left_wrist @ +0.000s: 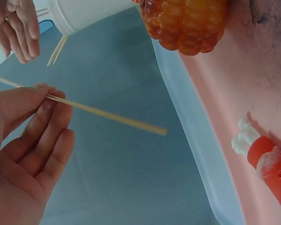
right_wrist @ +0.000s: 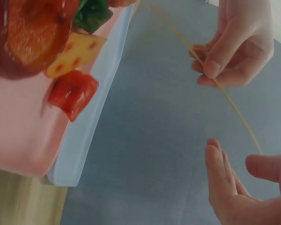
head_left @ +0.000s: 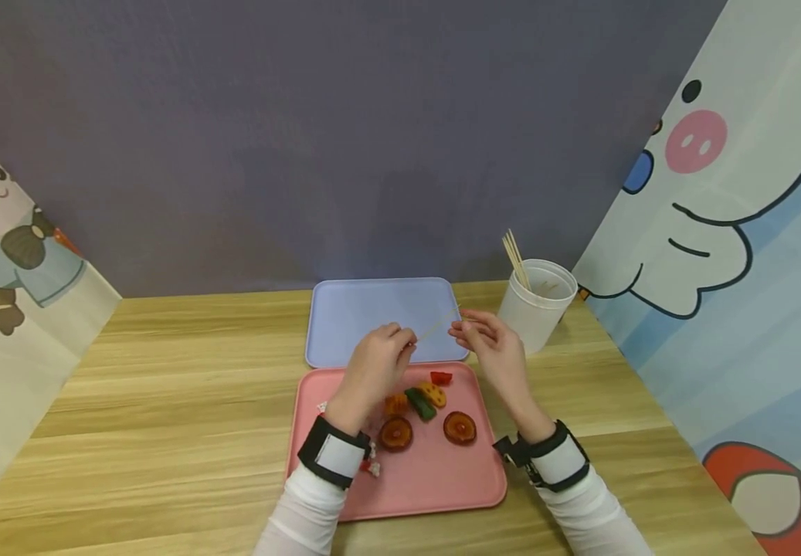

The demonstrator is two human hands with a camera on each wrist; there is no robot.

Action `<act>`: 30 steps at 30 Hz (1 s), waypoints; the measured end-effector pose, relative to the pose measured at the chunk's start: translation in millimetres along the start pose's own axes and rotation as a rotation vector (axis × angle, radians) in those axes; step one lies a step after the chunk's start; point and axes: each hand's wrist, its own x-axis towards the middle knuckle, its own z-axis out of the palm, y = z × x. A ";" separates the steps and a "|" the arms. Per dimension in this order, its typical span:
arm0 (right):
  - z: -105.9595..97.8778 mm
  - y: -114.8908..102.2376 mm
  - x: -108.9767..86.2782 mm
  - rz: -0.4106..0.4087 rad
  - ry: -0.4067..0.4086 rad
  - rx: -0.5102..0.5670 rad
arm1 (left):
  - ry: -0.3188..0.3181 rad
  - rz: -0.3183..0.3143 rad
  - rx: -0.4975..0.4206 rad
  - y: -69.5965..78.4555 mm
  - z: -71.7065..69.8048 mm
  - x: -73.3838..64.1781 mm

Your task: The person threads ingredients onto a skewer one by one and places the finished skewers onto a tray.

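On the left part of the pink tray lies a red-and-white piece, partly behind the left forearm. Above the tray's far edge the left hand pinches a thin stick between thumb and fingers. Near the tray's middle sit a corn-like piece, a green piece and a yellow slice. By the tray's far right corner the right hand is open, thumb and fingers apart, near the stick's end; whether they touch, I cannot tell. Beyond the tray, to its right, stands a white tub holding more sticks. The step in hand looks like setting the stick's hold between both hands; the next move seems to call for a firm, steady pinch.
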 end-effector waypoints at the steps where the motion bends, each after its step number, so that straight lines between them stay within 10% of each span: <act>1: -0.8 -3.2 -0.5 -0.007 -0.004 -0.028 | -0.001 -0.016 -0.012 0.2 -0.2 0.0; 7: -6.6 -18.4 -6.0 -0.058 -0.032 -0.153 | 0.037 -0.082 -0.097 2.6 -1.9 0.7; 18: -23.1 28.4 -3.9 -0.131 -0.092 -0.437 | 0.158 -0.164 -0.358 5.6 -5.0 4.2; 30: -25.4 37.3 -11.7 -0.063 -0.182 -0.505 | 0.204 -0.288 -0.712 8.4 -6.3 6.6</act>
